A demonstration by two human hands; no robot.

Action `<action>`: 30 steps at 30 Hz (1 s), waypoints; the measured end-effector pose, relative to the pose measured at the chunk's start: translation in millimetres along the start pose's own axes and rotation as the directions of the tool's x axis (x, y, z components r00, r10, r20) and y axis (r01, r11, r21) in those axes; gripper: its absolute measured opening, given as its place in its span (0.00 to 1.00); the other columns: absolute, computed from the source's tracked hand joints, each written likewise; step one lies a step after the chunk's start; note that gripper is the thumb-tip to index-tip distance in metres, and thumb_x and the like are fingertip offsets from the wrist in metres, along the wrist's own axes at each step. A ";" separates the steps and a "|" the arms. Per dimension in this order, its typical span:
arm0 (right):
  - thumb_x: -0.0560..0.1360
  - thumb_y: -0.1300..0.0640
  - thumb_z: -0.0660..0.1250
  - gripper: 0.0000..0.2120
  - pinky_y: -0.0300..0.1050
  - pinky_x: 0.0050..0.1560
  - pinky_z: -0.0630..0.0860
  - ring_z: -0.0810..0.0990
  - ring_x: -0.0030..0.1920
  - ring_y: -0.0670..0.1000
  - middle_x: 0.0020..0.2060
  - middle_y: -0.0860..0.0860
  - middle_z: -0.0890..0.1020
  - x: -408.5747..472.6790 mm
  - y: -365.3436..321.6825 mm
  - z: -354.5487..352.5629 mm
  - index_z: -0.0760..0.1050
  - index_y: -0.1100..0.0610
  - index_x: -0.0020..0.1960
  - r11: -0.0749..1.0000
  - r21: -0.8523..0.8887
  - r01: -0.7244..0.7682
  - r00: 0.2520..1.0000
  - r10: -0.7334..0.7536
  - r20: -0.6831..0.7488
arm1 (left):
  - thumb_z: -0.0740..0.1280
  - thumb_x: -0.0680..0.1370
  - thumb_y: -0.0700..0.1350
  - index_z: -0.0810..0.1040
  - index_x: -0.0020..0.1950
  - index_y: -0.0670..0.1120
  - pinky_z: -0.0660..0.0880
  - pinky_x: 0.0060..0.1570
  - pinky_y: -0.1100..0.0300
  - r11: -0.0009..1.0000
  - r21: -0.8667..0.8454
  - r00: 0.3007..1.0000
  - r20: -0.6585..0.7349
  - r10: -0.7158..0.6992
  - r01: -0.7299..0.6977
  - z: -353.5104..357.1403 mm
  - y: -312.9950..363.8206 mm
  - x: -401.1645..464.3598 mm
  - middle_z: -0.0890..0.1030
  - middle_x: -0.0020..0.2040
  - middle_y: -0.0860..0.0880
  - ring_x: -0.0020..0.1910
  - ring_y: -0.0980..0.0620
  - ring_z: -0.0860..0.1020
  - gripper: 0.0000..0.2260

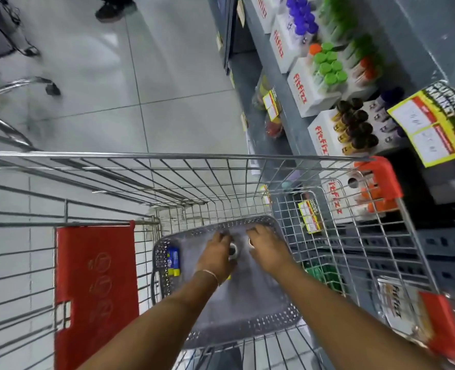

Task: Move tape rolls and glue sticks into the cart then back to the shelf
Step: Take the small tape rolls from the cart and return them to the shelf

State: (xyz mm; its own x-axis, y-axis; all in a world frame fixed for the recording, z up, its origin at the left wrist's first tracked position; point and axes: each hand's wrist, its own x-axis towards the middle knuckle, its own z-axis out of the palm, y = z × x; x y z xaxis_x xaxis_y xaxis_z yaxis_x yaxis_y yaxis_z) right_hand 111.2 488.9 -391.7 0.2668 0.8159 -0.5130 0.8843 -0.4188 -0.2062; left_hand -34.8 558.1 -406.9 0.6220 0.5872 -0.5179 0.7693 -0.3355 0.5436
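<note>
Both my arms reach down into a wire shopping cart, onto a grey perforated tray lying in its basket. My left hand curls around a tape roll whose white core shows beside the fingers. My right hand covers a second roll, only a sliver of it visible. Blue and yellow glue sticks lie along the tray's left edge. Motion blur hides the exact grip.
A grey shelf on the right holds white display boxes of capped tubes in purple, green, orange and brown. A yellow price sign hangs over it. A red child-seat flap sits at the cart's left. Another cart and someone's shoe are at the far end.
</note>
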 end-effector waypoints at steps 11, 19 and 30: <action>0.70 0.61 0.68 0.20 0.49 0.55 0.76 0.75 0.58 0.54 0.58 0.53 0.73 -112.3 -12.1 -110.7 0.74 0.55 0.62 0.949 0.308 0.071 0.957 0.023 -0.290 | 0.74 0.66 0.44 0.77 0.60 0.43 0.66 0.52 0.70 0.969 -0.105 0.961 -0.187 0.202 -0.224 -82.9 68.7 -68.4 0.72 0.54 0.49 0.49 0.50 0.76 0.22; 0.68 0.57 0.72 0.24 0.32 0.49 0.71 0.76 0.50 0.44 0.55 0.44 0.73 -315.5 21.5 -190.4 0.75 0.46 0.63 0.837 0.531 0.129 0.793 0.235 -0.562 | 0.74 0.65 0.48 0.74 0.60 0.51 0.72 0.45 0.71 0.787 -0.185 0.798 -0.284 0.531 -0.589 -112.1 229.6 -190.5 0.79 0.49 0.53 0.46 0.60 0.78 0.24; 0.63 0.63 0.74 0.25 0.28 0.56 0.68 0.75 0.54 0.46 0.50 0.43 0.75 -608.2 125.0 -180.9 0.78 0.54 0.60 0.785 0.617 -0.048 0.402 0.581 -0.708 | 0.78 0.65 0.39 0.77 0.57 0.48 0.75 0.50 0.67 0.376 -0.255 0.421 -0.153 0.894 -0.891 8.4 452.6 -327.2 0.82 0.50 0.56 0.47 0.61 0.80 0.23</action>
State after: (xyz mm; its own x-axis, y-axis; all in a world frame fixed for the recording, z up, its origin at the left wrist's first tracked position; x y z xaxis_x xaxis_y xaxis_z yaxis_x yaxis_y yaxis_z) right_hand 128.7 12.5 45.2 0.8921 0.3666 0.2640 0.4452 -0.6140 -0.6518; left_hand 111.1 207.9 3.0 0.9276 0.0604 0.3687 -0.3015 -0.4618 0.8342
